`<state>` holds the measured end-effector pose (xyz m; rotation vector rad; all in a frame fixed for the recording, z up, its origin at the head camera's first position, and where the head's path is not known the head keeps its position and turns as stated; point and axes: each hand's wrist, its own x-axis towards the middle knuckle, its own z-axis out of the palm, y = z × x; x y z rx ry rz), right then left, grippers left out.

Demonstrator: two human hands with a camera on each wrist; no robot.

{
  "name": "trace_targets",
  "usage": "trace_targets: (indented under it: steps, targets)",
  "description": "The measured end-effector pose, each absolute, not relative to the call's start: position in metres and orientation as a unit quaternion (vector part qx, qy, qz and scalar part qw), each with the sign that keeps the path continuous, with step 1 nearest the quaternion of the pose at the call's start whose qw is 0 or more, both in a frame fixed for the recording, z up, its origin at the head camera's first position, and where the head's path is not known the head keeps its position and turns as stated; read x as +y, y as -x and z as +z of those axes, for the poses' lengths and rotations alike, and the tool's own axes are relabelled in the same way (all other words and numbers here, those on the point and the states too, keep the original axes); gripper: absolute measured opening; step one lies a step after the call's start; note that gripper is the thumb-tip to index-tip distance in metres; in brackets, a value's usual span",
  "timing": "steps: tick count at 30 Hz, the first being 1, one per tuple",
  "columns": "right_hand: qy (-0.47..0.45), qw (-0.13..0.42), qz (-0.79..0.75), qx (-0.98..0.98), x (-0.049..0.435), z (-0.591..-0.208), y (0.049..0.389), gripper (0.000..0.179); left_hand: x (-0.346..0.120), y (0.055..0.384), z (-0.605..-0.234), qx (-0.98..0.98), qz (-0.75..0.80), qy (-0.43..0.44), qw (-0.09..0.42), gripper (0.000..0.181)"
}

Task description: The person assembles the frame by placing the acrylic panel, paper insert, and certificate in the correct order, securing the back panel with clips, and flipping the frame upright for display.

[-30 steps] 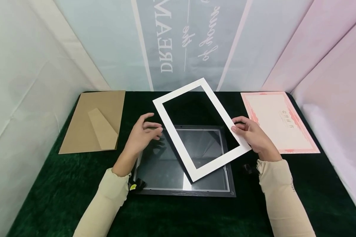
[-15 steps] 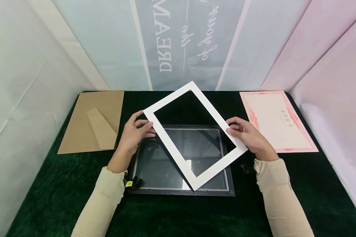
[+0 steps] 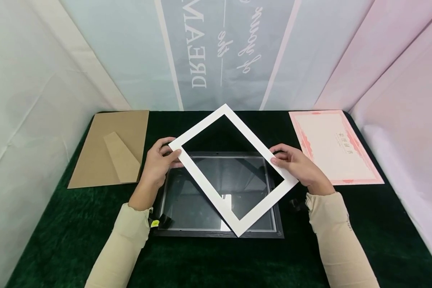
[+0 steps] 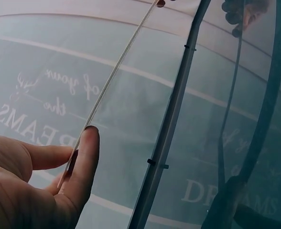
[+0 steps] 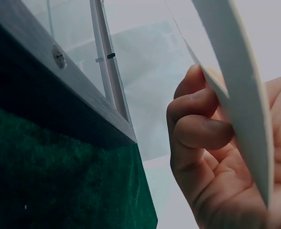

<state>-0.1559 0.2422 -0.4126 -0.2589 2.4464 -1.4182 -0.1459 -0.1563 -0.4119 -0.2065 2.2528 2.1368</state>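
Observation:
A white rectangular photo mat point(image 3: 213, 199) with a large cut-out window is held turned on its corner above a dark picture frame point(image 3: 216, 234). My left hand point(image 3: 156, 163) pinches the mat's left corner between thumb and fingers; the left wrist view shows the thin mat edge-on in that hand point(image 4: 59, 176). My right hand point(image 3: 298, 165) grips the mat's right edge near the lower right corner, thumb on top and fingers beneath. Glass point(image 3: 198, 204) lies inside the frame and reflects light. In the right wrist view the curled fingers point(image 5: 202, 126) press against the mat's underside.
A brown backing board point(image 3: 90, 152) with an easel leg point(image 3: 122, 160) lies at the left back. A pink-bordered certificate sheet point(image 3: 331, 152) lies at the right back. Dark green cloth point(image 3: 216, 264) covers the table, and a printed curtain point(image 3: 234, 52) hangs behind.
My left hand has moved to the mat and taken its left corner. The mat has turned counter-clockwise and shifted left and nearer, with the right hand keeping hold and moving slightly left.

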Motion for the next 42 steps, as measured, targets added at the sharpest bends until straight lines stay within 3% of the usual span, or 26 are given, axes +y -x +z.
trace_targets:
  steps: [16, 25, 33, 42]
  targets:
    - [0.045, 0.126, -0.498, 0.857, 0.244, -0.407, 0.154, 0.037, -0.162, 0.145, -0.409, 0.687, 0.722, 0.079, -0.008, 0.045]
    - [0.049, 0.069, -0.596, 0.799, 0.247, -0.408, 0.156, 0.028, -0.167, 0.146, -0.404, 0.64, 0.762, 0.1, -0.03, 0.044]
    - [0.013, 0.043, -0.722, 0.691, 0.241, -0.406, 0.153, 0.038, -0.166, 0.147, -0.402, 0.626, 0.769, 0.124, -0.049, 0.04]
    - [0.012, 0.034, -0.713, 0.7, 0.23, -0.409, 0.152, 0.044, -0.161, 0.147, -0.403, 0.617, 0.773, 0.136, -0.057, 0.038]
